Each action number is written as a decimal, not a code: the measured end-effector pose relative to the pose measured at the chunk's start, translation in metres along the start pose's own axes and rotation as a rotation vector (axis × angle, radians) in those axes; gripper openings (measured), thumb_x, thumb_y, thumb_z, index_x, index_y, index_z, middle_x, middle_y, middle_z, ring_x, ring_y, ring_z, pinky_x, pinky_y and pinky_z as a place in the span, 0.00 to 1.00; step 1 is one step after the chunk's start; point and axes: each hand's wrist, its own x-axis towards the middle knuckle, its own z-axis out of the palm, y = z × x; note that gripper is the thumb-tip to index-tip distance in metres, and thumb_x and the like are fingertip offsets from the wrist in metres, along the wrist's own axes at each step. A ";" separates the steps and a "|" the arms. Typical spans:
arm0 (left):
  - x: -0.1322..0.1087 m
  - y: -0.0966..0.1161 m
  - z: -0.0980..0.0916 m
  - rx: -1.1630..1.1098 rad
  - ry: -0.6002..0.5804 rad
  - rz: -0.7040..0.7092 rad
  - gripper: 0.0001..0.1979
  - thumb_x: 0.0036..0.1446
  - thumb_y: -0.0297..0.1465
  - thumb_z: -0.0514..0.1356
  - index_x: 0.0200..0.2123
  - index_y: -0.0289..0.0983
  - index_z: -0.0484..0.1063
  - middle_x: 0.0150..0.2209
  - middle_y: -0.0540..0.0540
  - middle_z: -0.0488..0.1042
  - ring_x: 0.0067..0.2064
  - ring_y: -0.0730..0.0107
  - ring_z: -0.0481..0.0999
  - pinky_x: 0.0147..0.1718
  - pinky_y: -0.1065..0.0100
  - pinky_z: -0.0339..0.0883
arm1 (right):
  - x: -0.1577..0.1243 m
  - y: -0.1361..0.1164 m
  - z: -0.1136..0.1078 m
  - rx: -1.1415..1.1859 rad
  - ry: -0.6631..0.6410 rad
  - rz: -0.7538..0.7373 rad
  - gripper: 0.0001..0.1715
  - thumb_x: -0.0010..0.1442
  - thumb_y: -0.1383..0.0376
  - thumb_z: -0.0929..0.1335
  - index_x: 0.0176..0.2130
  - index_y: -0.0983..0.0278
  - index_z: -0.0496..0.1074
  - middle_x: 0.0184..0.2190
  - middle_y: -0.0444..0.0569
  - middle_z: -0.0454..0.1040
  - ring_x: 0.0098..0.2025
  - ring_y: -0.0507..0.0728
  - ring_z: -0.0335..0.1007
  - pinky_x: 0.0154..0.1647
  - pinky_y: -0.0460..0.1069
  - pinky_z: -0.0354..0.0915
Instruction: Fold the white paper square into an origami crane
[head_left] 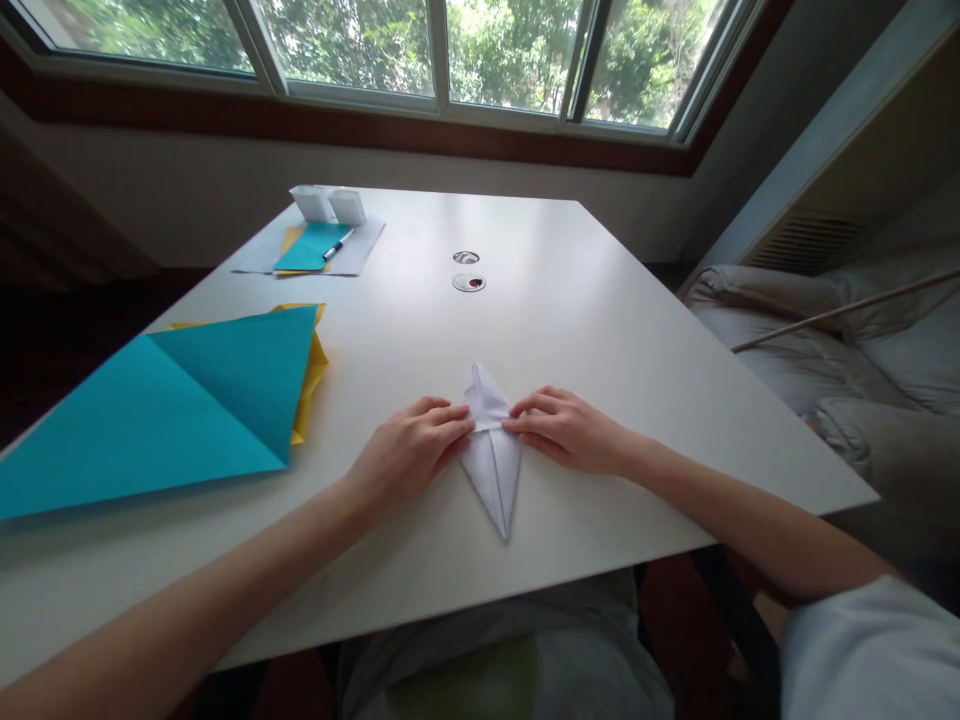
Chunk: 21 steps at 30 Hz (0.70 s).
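Observation:
A piece of folded white paper (501,480) lies on the white table, shaped like a narrow kite with a centre crease and a point toward me. Across its middle runs a horizontal fold edge. My left hand (409,445) grips its left side, fingertips on the paper near that edge. On the opposite side, my right hand (566,428) holds the right edge between thumb and fingers. Both hands are closed at the paper, and the thumbs are partly hidden.
A large folded blue sheet (217,410) lies at left, over crumpled yellow paper (311,390). Farther back are small blue paper (311,247), a pen (339,245) and two white boxes (348,208). Two round metal fittings (469,283) sit in the white table (600,330). A padded sofa (795,310) stands right.

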 end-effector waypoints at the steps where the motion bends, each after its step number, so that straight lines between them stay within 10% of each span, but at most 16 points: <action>1: 0.000 0.000 0.000 0.004 -0.001 -0.004 0.13 0.61 0.32 0.50 0.45 0.41 0.71 0.46 0.47 0.73 0.47 0.62 0.68 0.43 0.61 0.68 | 0.000 0.000 0.000 0.001 -0.004 0.008 0.15 0.63 0.64 0.60 0.47 0.59 0.70 0.43 0.50 0.73 0.45 0.55 0.65 0.47 0.52 0.62; 13: 0.004 0.028 -0.011 -0.142 -0.103 0.304 0.13 0.60 0.29 0.50 0.46 0.39 0.69 0.41 0.44 0.74 0.44 0.67 0.71 0.45 0.64 0.63 | 0.007 0.012 0.000 0.032 0.075 0.108 0.12 0.60 0.68 0.63 0.40 0.60 0.74 0.42 0.48 0.75 0.41 0.54 0.67 0.47 0.52 0.63; 21: 0.009 0.025 0.001 -0.176 0.117 0.017 0.09 0.60 0.29 0.52 0.38 0.37 0.72 0.34 0.46 0.75 0.36 0.69 0.72 0.35 0.69 0.67 | 0.012 0.008 0.005 0.295 0.062 0.105 0.11 0.58 0.70 0.64 0.40 0.62 0.74 0.41 0.50 0.74 0.44 0.52 0.68 0.46 0.48 0.65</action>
